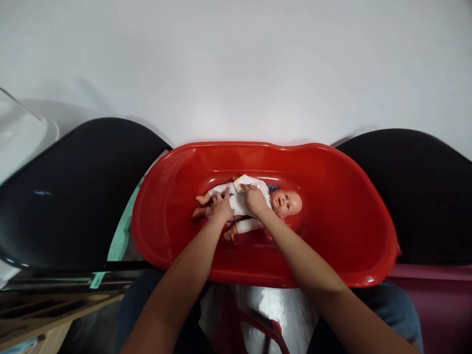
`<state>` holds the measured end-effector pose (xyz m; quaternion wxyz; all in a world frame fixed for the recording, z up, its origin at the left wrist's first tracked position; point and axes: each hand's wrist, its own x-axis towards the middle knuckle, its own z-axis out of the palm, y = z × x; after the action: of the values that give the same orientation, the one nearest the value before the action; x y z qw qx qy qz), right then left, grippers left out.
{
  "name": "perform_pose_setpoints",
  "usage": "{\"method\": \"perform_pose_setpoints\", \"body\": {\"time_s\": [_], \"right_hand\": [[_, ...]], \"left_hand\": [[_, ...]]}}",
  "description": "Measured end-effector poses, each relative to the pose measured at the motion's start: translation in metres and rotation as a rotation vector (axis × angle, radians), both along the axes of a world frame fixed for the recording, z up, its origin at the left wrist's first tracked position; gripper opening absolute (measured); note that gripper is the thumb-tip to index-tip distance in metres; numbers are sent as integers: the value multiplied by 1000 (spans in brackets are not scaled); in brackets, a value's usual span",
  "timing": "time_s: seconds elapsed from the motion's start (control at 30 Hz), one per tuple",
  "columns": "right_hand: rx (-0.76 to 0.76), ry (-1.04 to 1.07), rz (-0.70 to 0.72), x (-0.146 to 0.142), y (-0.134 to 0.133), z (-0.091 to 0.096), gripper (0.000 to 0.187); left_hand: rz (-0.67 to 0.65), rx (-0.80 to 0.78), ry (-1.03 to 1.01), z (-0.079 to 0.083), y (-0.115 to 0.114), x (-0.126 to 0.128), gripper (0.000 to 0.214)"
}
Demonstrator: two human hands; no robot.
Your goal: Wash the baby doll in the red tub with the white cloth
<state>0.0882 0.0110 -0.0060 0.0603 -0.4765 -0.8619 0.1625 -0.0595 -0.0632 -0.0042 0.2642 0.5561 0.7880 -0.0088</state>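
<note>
A baby doll (285, 201) in a white suit lies on its back in the bottom of a red plastic tub (339, 216), head to the right. My left hand (220, 206) rests on the doll's legs and lower body, fingers pressed on the white cloth. My right hand (253, 196) lies on the doll's chest, fingers bent onto the suit near a yellow patch. Both forearms reach in over the tub's near rim.
Two black rounded chair backs flank the tub, one at the left (73, 196) and one at the right (416, 196). A white wall (236, 64) stands behind. A shiny metal surface (273, 305) shows below the tub.
</note>
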Motion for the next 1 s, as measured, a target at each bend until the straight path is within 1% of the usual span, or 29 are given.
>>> {"method": "perform_pose_setpoints", "body": {"time_s": [0.1, 0.17, 0.3, 0.43, 0.53, 0.6, 0.63, 0.7, 0.77, 0.8, 0.87, 0.93, 1.0], "right_hand": [[-27, 101, 26, -5, -4, -3, 62], [-46, 176, 30, -6, -5, -5, 63], [-73, 268, 65, -8, -6, -11, 64], [-97, 327, 94, -9, -5, -18, 64], [-121, 373, 115, -10, -6, -19, 63], [-143, 417, 126, -11, -7, -16, 62], [-163, 443, 133, -12, -8, -14, 63], [-223, 484, 143, -13, -11, -7, 66], [-279, 501, 147, -12, -13, -2, 69], [-297, 499, 150, -12, -13, 0, 70], [-306, 489, 162, -12, -14, 2, 74], [-296, 483, 173, -12, -14, 1, 75], [-276, 479, 172, -13, -14, 0, 72]], "left_hand": [[27, -37, -10, 6, -1, 2, 110], [27, -35, -32, 7, -1, 2, 111], [53, -28, -73, 4, -1, 2, 106], [96, -22, -137, 2, 0, 3, 109], [168, 41, -179, 5, 2, 4, 108], [200, 146, -204, 7, 3, 5, 106], [186, 207, -214, 8, 3, 5, 103], [104, 297, -229, 7, 2, 5, 97], [20, 321, -242, 4, 2, 5, 93], [3, 316, -245, 1, 3, 5, 93], [21, 300, -231, -5, 4, 4, 91], [57, 277, -207, -9, 6, 2, 84], [75, 256, -190, -11, 6, 1, 77]]}}
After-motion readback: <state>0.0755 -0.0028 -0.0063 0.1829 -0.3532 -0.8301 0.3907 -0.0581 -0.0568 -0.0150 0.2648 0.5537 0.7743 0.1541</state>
